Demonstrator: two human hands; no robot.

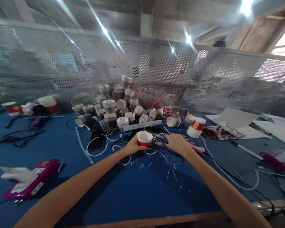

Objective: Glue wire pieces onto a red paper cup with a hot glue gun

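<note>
My left hand (132, 146) is wrapped round a red and white paper cup (144, 138), held upright with its open rim facing me. Closed on the blue handles of a pair of scissors (165, 139) is my right hand (177, 142). The dark blades point left, at the cup's rim; whether they touch it I cannot tell. White cords (127, 155) and small white scraps (142, 166) lie around and below both hands. A pink-handled tool (197, 148) rests just right of my right hand.
Behind my hands stands a pile of wrapped cups with cord loops (108, 105), against a perforated metal screen (147, 69). More red and white cups (196, 127) stand to the right, near a red can (167, 111). Purple power strips (33, 180) and cables lie at both sides.
</note>
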